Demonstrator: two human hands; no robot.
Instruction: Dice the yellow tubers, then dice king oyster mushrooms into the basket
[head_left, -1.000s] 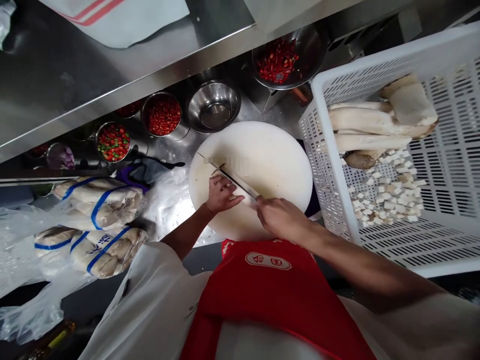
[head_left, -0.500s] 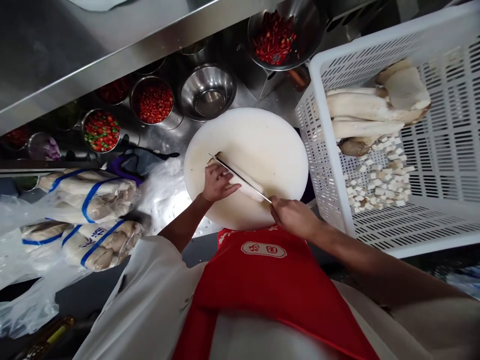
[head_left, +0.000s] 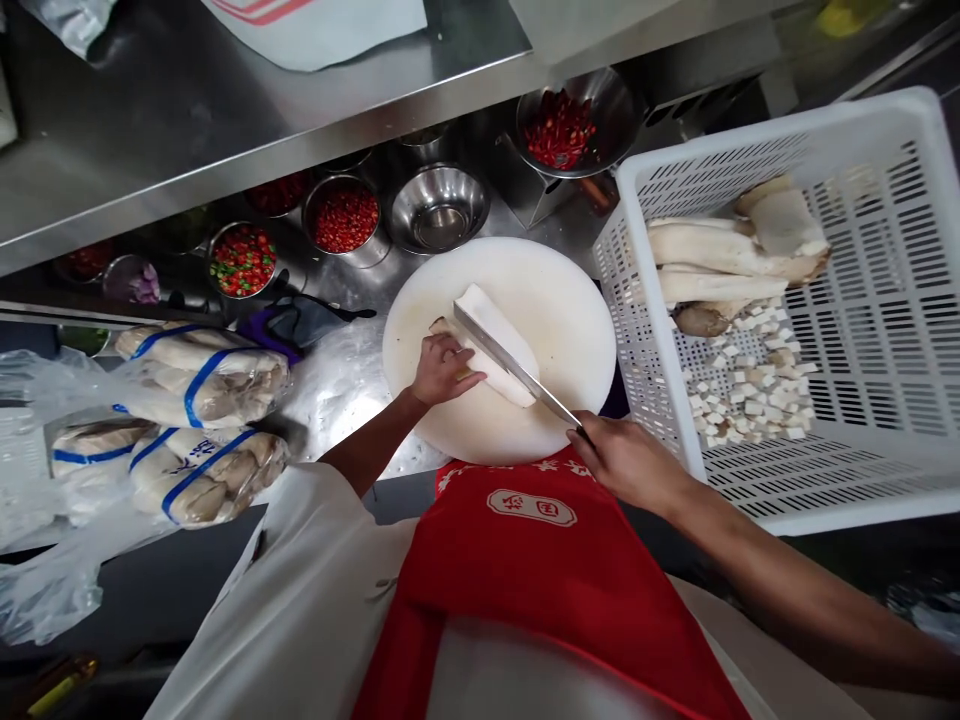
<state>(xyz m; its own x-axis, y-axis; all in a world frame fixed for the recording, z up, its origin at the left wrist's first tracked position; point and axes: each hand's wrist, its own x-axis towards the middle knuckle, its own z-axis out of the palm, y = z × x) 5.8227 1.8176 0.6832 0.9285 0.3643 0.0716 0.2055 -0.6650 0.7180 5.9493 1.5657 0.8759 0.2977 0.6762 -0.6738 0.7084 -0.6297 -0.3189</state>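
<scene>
My left hand (head_left: 442, 369) rests on a king oyster mushroom (head_left: 501, 380) on the round white cutting board (head_left: 574, 310), fingers bent over its left side. My right hand (head_left: 631, 461) grips the handle of a kitchen knife (head_left: 519, 369). The blade lies slantwise along the mushroom, its tip toward the far left. Beyond the blade a long pale slice (head_left: 501, 322) shows, leaning away from the rest. The blade partly covers where slice and mushroom meet, so I cannot tell whether they are fully apart.
At right stands a white plastic basket (head_left: 664, 395) with whole mushrooms (head_left: 712, 250) and diced cubes (head_left: 765, 395). Bagged mushrooms (head_left: 206, 375) lie at left. Behind the board are a steel bowl (head_left: 439, 208), containers of chopped chillies (head_left: 343, 217) and a steel shelf edge (head_left: 300, 165).
The knife has turned from edge-on to showing its flat side and moved right and nearer. A pale slice now shows beyond the blade. The left hand stays on the mushroom; the view has shifted.
</scene>
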